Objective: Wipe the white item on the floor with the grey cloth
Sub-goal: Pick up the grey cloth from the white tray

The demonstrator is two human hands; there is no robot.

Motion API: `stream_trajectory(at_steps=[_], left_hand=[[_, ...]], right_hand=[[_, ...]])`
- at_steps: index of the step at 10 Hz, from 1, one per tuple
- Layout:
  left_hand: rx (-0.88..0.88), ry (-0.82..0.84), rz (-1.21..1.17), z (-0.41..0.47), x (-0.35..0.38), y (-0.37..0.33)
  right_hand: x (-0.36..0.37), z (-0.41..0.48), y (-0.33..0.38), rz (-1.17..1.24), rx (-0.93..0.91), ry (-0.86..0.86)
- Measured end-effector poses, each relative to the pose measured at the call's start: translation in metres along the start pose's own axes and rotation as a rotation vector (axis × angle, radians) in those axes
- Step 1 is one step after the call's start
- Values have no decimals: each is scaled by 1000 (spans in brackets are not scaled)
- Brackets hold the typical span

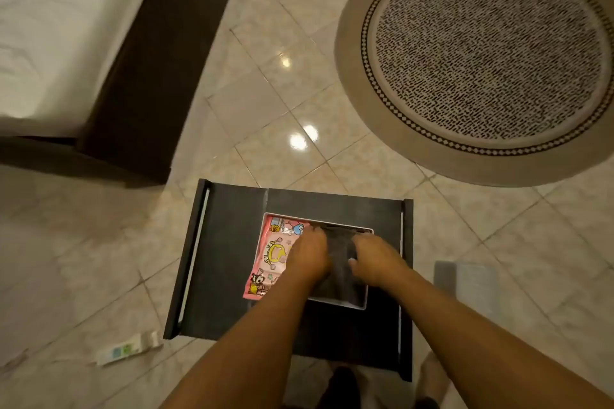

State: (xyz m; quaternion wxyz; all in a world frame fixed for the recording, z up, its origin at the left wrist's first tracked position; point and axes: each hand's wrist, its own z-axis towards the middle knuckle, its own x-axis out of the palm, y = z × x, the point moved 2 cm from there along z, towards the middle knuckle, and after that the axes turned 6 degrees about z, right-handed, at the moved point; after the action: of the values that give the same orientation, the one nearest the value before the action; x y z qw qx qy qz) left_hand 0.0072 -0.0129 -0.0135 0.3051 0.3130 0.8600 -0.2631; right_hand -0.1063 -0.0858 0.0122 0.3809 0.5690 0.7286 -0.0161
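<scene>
A grey cloth (336,276) lies folded in a white-rimmed tray (364,305) inside a dark drawer (229,242) that sits on the floor. Both hands rest on the cloth. My left hand (307,257) has its fingers curled into the cloth's left side, and my right hand (377,259) grips its right side. A flat pale grey-white item (470,285) lies on the tiles just right of the drawer, untouched. A pink cartoon-printed packet (270,254) fills the tray's left part, partly under my left hand.
A white tube (129,349) lies on the tiles left of the drawer. A round patterned rug (481,53) covers the floor at the upper right. A bed with a dark wooden frame (149,70) stands at the upper left. Glossy tiles (282,103) stretch between them.
</scene>
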Motion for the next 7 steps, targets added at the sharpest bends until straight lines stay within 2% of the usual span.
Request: stream_trajectory(at_steps=[2, 4, 7], left_hand=[[-98, -45, 85, 19, 14, -7], [-25, -168, 96, 17, 25, -10], [-72, -57, 222, 13, -2, -11]], right_hand=[[18, 20, -3, -20, 5, -16], [29, 32, -8, 2, 20, -20], [13, 26, -6, 220, 80, -117]])
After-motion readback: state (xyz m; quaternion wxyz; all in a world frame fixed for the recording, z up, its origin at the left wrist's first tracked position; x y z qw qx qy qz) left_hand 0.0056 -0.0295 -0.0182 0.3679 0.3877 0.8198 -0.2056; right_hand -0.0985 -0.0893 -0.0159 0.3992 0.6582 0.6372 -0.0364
